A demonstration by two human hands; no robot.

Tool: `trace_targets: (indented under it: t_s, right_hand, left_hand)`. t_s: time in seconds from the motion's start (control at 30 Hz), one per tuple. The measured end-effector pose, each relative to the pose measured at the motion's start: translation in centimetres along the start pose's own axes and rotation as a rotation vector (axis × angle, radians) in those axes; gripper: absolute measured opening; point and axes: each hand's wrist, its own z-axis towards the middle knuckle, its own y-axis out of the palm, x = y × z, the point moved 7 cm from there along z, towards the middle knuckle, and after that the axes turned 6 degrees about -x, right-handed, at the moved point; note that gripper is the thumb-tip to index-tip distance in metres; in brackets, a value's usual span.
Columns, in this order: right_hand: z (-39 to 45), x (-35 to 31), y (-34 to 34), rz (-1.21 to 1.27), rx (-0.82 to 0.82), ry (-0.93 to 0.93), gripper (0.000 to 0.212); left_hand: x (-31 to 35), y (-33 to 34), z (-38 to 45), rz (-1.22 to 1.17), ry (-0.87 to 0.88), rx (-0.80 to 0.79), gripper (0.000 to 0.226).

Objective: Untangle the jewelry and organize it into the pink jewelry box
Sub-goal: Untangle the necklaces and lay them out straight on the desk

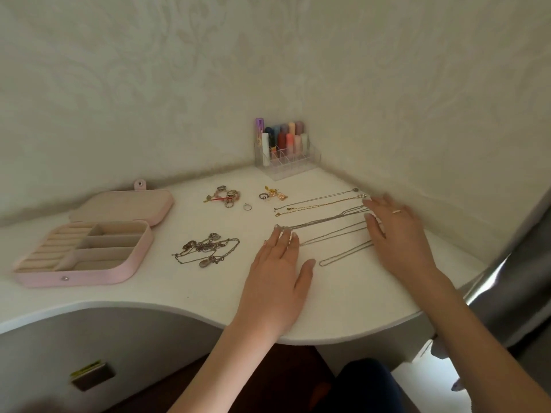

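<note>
The pink jewelry box (89,275) lies open at the left, its compartments bare and its lid (125,205) flat behind it. A tangled heap of silver chains (207,248) sits in the middle of the white table. Several straightened chains (325,217) lie side by side at the right, silver and gold. My left hand (281,265) lies flat with straight fingers, its fingertips on the near ends of the silver chains. My right hand (396,231) lies flat too, its fingers resting on the far ends of those chains.
A small pile of rings and a bracelet (226,196) lies further back, next to gold earrings (274,193) and a single ring (247,207). A clear organizer with lipsticks (281,150) stands in the wall corner. The table's curved front edge (167,310) runs below.
</note>
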Motion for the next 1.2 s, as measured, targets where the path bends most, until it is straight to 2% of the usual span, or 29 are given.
trace_targets:
  t_s: [0.1, 0.23, 0.3, 0.37, 0.47, 0.7, 0.8, 0.97, 1.1, 1.2]
  right_hand:
    - [0.1, -5.2, -0.1, 0.137, 0.059, -0.153, 0.029]
    - [1.7, -15.0, 3.5, 0.159, -0.23, -0.412, 0.027]
    - [2.8, -18.5, 5.9, 0.148, -0.356, -0.455, 0.031]
    - [4.0, -20.4, 8.1, 0.198, -0.457, -0.415, 0.032]
    - [4.9, -21.8, 10.5, 0.346, -0.562, -0.323, 0.028]
    - [5.0, -22.0, 11.6, 0.471, -0.524, -0.34, 0.007]
    - [5.6, -21.5, 11.4, 0.729, -0.484, -0.237, 0.004]
    - [6.5, -20.4, 10.7, 1.254, -0.497, 0.039, 0.007]
    - [6.5, -20.3, 10.9, 1.41, -0.582, 0.114, 0.01]
    - [6.2, -21.3, 10.8, 1.423, -0.646, 0.066, 0.011]
  left_hand:
    - [-2.1, -2.0, -0.4, -0.086, -0.053, 0.117, 0.047]
    - [-7.7, -5.0, -1.3, 0.0, -0.209, 0.23, 0.043]
    - [-10.7, -6.8, -1.8, 0.022, -0.309, 0.279, 0.041]
    - [-13.0, -8.2, -1.8, 0.052, -0.37, 0.287, 0.035]
    - [-14.6, -8.9, -1.1, 0.039, -0.378, 0.196, 0.024]
    - [-16.1, -7.6, 0.3, -0.103, -0.343, 0.142, 0.025]
    - [-16.1, -7.6, 0.9, -0.298, -0.325, 0.128, 0.016]
    - [-16.0, -7.9, 1.5, -0.575, -0.338, 0.255, 0.01]
    - [-15.9, -7.7, 1.3, -0.879, -0.318, 0.279, 0.009]
    - [-15.7, -7.4, 1.5, -0.93, -0.272, 0.231, 0.02]
